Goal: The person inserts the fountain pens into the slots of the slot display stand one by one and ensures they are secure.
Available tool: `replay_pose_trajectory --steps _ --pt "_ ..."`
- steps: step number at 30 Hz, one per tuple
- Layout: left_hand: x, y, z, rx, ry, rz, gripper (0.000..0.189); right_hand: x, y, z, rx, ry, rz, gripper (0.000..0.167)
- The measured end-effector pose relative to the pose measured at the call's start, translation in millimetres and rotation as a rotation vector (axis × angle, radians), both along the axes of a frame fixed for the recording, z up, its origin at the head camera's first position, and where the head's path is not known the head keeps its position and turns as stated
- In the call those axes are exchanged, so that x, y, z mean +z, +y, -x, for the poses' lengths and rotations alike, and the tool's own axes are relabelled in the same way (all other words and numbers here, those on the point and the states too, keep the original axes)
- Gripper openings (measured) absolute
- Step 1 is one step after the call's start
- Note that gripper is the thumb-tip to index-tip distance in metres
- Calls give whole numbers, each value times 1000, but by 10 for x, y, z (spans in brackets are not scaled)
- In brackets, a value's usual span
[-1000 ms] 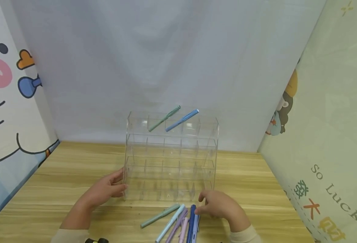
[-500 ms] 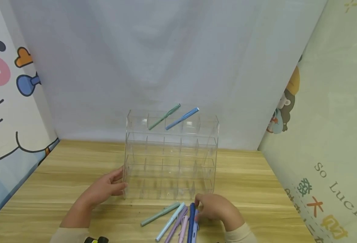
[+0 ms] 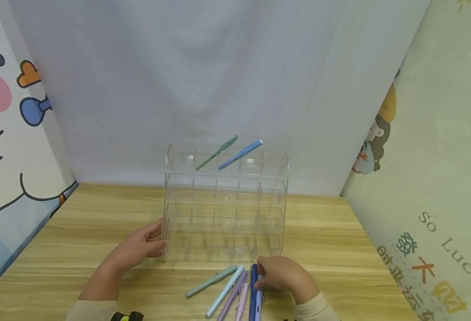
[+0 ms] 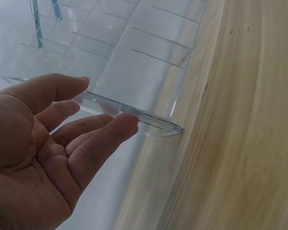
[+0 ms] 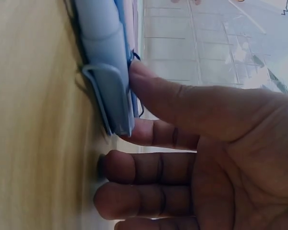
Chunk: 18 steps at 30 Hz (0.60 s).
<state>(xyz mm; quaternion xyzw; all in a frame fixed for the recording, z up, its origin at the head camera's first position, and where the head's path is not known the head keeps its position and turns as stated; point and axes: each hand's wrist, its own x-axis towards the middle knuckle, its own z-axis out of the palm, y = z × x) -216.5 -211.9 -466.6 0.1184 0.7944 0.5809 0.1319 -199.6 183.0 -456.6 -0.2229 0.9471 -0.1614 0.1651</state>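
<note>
A clear acrylic pen rack (image 3: 225, 217) with tiers of small compartments stands on the wooden table. My left hand (image 3: 135, 247) holds its left side panel, thumb and fingertips at the panel's edge (image 4: 156, 120) in the left wrist view. In front of the rack, my right hand (image 3: 281, 274) pinches the capped end of a periwinkle pen (image 5: 103, 52) between thumb and index finger, the other fingers loosely curled. That pen lies right beside a dark blue pen (image 3: 253, 290). Left of them lie a pink pen (image 3: 241, 303), a purple pen (image 3: 232, 298), a light blue pen (image 3: 224, 293) and a green pen (image 3: 211, 281).
A green pen (image 3: 217, 153) and a blue pen (image 3: 240, 155) lean slanted in the rack's top tier. Behind the table hangs a pale grey curtain (image 3: 219, 80). Printed cloths stand left (image 3: 2, 147) and right (image 3: 427, 133). A small black-and-yellow object (image 3: 127, 316) shows at the bottom edge.
My right hand has moved slightly left and down onto the periwinkle pen's end, its thumb and index finger closing on it. The left hand keeps its hold on the rack; the head view has shifted slightly.
</note>
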Motion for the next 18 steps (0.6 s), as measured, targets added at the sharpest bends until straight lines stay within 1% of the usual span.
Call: replay_pose_trajectory --steps 6,9,11,18 --pt "12 -3 -2 -1 18 5 80 -4 39 26 11 17 -2 20" --pt "6 4 -7 14 22 6 78 -9 49 40 25 28 -6 17" --pt "-3 8 -6 17 24 6 75 -15 53 46 28 20 -2 16" --pt "-2 4 1 8 31 6 74 -12 75 44 -5 -3 47 17"
